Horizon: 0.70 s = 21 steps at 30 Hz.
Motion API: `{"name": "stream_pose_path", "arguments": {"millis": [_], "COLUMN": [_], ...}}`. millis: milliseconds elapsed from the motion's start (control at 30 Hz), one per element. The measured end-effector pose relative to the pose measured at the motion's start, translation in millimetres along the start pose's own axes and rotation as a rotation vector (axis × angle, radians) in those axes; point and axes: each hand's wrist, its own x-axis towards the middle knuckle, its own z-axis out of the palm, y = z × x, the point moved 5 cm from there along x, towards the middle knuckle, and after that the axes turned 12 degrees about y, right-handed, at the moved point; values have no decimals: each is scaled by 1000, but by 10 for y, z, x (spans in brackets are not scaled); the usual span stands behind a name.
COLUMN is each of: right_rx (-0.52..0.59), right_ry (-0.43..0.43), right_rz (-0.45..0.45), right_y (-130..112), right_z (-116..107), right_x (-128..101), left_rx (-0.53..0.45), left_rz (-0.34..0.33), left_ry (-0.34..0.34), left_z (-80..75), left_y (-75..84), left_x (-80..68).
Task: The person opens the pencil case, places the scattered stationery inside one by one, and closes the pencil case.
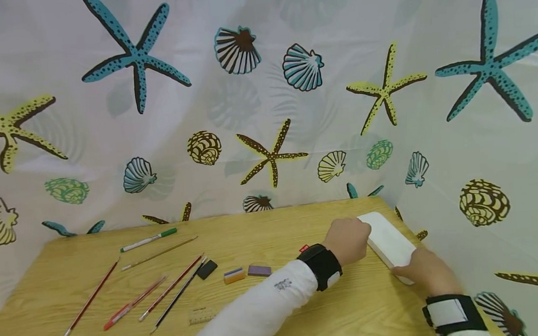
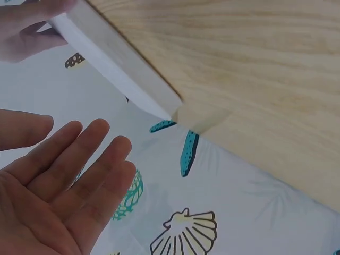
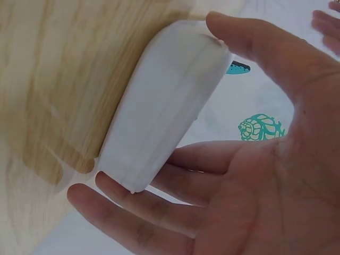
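A white case with rounded corners lies along the right side of the table. A thin seam runs along the end of the case in the right wrist view. My right hand grips its near end, the thumb at one side and the fingers round the other. Beside the far end is my left hand, overlapping the case's corner in the head view. The left wrist view shows that left hand with its fingers extended and a gap between them and the case.
Several pencils and pens, among them a green-capped marker, lie on the table's left half. A black block, an orange-and-blue eraser, a purple block and a clear ruler sit mid-table. A patterned curtain borders the table.
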Motion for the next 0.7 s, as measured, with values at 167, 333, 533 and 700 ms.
{"name": "stream_pose_path", "arguments": {"millis": [167, 333, 533, 700], "right_rx": [1, -10, -17, -23], "right_ry": [43, 57, 54, 70], "right_rz": [-19, -11, -10, -26], "right_y": [-59, -67, -69, -64], "right_z": [-27, -28, -10, -5], "right_x": [-44, -48, -40, -28], "left_rx": [7, 23, 126, 188], "left_rz": [-13, -9, 48, 82], "left_ry": [-64, -83, -112, -104], "left_z": [235, 424, 617, 680], "left_y": [214, 375, 525, 583], "left_x": [46, 64, 64, 68]}}
